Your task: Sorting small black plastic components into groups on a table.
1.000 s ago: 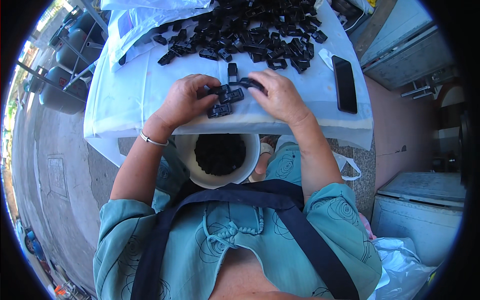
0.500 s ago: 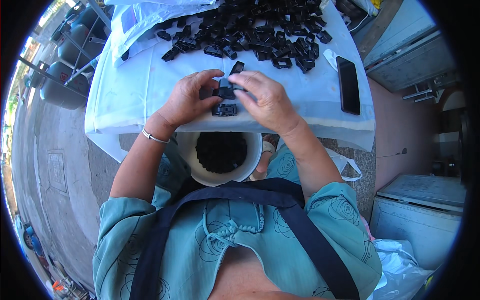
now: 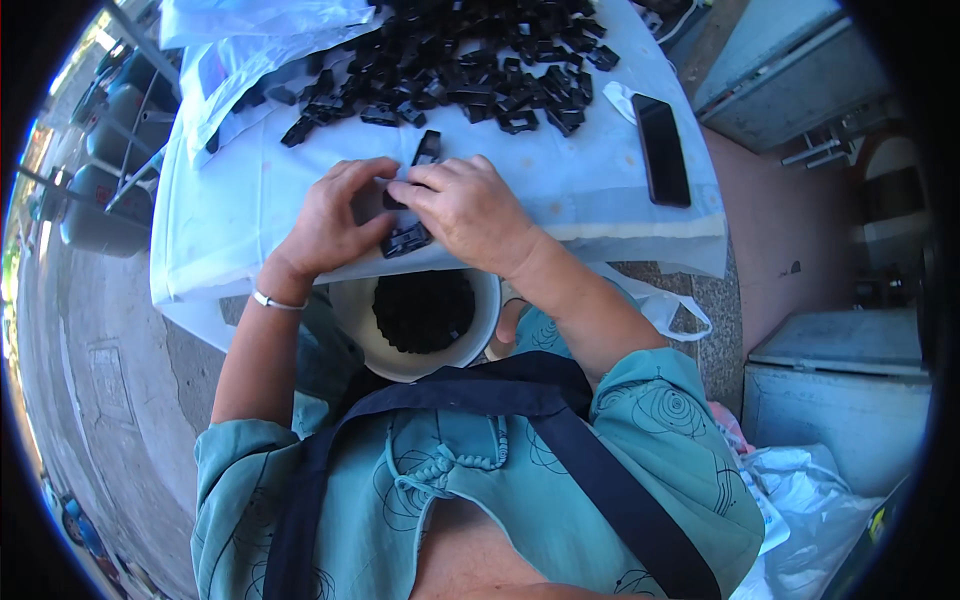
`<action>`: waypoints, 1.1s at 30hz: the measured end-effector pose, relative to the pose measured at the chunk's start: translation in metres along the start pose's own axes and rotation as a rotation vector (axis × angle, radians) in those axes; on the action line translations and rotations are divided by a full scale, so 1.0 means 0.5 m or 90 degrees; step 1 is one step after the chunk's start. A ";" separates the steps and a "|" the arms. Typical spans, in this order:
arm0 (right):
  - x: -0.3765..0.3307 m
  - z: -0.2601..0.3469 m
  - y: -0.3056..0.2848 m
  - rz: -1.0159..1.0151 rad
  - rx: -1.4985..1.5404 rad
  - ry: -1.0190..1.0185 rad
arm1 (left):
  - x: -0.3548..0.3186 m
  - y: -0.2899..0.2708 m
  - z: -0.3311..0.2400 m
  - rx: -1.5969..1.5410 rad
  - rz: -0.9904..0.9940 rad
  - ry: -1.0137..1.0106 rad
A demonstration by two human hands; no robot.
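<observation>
near the front edge of the table (image 3: pixel 610 195), a small black part (image 3: pixel 394 198) sits half hidden between the left hand (image 3: pixel 332 220), its thumb and fingers curved apart, and the right hand (image 3: pixel 472 212), fingers bent over it; i can't tell whether either grips. loose black pieces (image 3: pixel 405 241) lie just beside, a black heap (image 3: pixel 470 75) beyond, a phone (image 3: pixel 661 150) to the right.

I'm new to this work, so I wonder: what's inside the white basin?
A heap of small black pieces shows inside the white basin; anything underneath the heap is covered.
</observation>
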State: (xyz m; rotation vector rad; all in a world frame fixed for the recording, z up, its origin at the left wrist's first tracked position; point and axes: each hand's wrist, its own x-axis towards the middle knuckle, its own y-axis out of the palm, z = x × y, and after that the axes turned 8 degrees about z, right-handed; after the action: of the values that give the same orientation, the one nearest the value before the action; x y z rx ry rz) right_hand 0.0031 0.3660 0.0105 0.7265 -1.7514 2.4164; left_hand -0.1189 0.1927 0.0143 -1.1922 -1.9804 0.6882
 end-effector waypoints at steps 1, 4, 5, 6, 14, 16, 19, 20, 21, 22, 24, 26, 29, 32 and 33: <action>-0.004 0.000 0.006 0.006 -0.011 0.011 | -0.001 -0.010 -0.001 -0.055 0.013 -0.020; -0.009 -0.002 0.015 0.022 -0.034 0.025 | -0.007 -0.005 0.007 -0.115 -0.027 -0.072; -0.018 -0.004 0.023 -0.003 -0.046 0.033 | -0.005 0.004 0.006 -0.119 -0.022 -0.056; -0.022 -0.010 0.014 -0.008 -0.057 0.036 | -0.008 0.011 0.009 -0.131 -0.026 -0.078; -0.198 -0.227 -0.188 -0.076 -0.372 0.833 | -0.009 0.017 0.011 -0.046 -0.006 -0.066; -0.213 -0.239 -0.207 -0.030 -0.301 0.901 | -0.008 0.016 0.011 -0.049 -0.007 -0.074; -0.209 -0.258 -0.212 -0.052 -0.199 0.900 | -0.005 0.013 0.000 -0.050 -0.012 -0.097; -0.212 -0.262 -0.211 -0.031 -0.186 0.900 | -0.005 0.014 -0.002 -0.049 -0.020 -0.112; -0.208 -0.268 -0.211 -0.013 -0.171 0.894 | -0.005 0.014 -0.001 -0.047 -0.023 -0.111; -0.208 -0.268 -0.207 -0.015 -0.172 0.892 | -0.007 0.016 0.003 -0.052 -0.023 -0.111; -0.214 -0.263 -0.197 -0.040 -0.210 0.870 | -0.007 0.017 0.005 -0.058 -0.024 -0.110; -0.214 -0.275 -0.192 -0.056 -0.223 0.857 | -0.005 0.018 0.005 -0.031 -0.024 -0.101; -0.202 -0.294 -0.192 -0.065 -0.222 0.852 | -0.006 0.018 0.004 -0.049 -0.025 -0.117; -0.197 -0.304 -0.187 -0.067 -0.218 0.853 | -0.004 0.018 0.002 -0.033 -0.024 -0.103; -0.195 -0.302 -0.186 -0.071 -0.225 0.852 | -0.004 0.018 0.002 -0.033 -0.024 -0.104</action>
State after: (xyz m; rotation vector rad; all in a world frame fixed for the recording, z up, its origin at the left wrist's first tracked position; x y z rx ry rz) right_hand 0.0695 0.5572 0.0160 -0.6899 -1.3123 1.6147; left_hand -0.1144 0.1945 0.0065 -1.1578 -2.1623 0.7386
